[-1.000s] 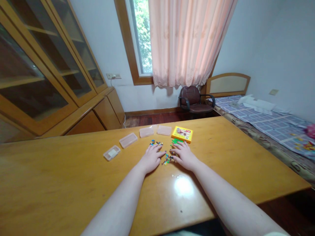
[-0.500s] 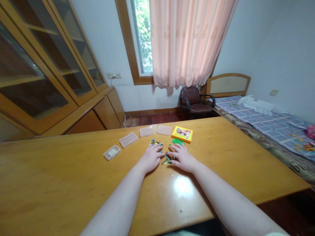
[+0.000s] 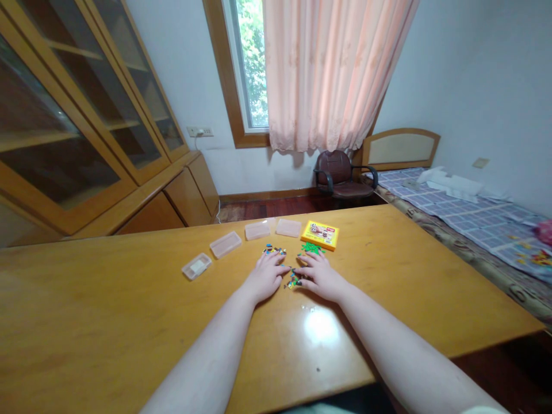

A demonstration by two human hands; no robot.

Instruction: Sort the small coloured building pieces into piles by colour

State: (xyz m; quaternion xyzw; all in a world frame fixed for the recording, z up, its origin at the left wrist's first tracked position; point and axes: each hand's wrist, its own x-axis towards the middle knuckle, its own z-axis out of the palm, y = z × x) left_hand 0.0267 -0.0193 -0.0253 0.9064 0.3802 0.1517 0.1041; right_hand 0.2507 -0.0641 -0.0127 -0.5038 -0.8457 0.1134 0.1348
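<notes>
My left hand (image 3: 264, 278) lies flat on the wooden table (image 3: 129, 310), fingers spread, holding nothing. My right hand (image 3: 321, 275) rests palm down beside it, fingertips touching a small heap of tiny coloured bricks (image 3: 294, 281) between the two hands. A cluster of dark and blue pieces (image 3: 273, 250) lies just beyond my left fingers. Green pieces (image 3: 310, 248) lie just beyond my right fingers, next to a yellow box (image 3: 319, 234).
Several clear plastic cases sit in an arc at the far side: one with a white insert (image 3: 196, 267), then others (image 3: 225, 244), (image 3: 257, 230), (image 3: 288, 227). A brown office chair (image 3: 340, 174) and a bed (image 3: 474, 218) stand beyond the table, glass-door cabinets (image 3: 77, 126) at left.
My right hand has slid slightly left toward the small heap of bricks. My left hand has barely moved.
</notes>
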